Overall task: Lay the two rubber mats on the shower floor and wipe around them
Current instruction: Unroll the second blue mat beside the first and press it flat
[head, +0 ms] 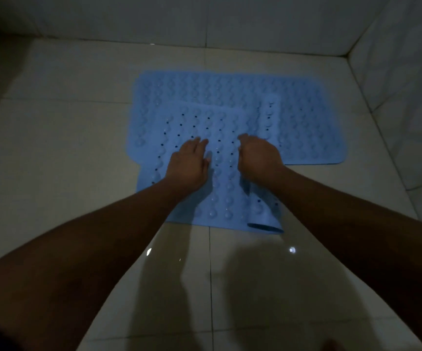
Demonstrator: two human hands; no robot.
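Two light blue rubber mats with suction bumps and drain holes lie on the white tiled shower floor (pixel 65 148). The far mat (pixel 306 117) lies flat near the back wall. The near mat (pixel 220 193) overlaps its front part, underside up, and its right edge curls up into a roll (pixel 265 219). My left hand (pixel 189 160) lies flat on the near mat with straight fingers. My right hand (pixel 258 155) sits beside the curled edge with its fingers bent downward onto the mat; whether they hold the rubber is hidden.
Tiled walls close the shower at the back (pixel 204 19) and on the right (pixel 407 97). Glossy wet tiles (pixel 230 287) reflect light in front of the mats. Bare floor spreads to the left.
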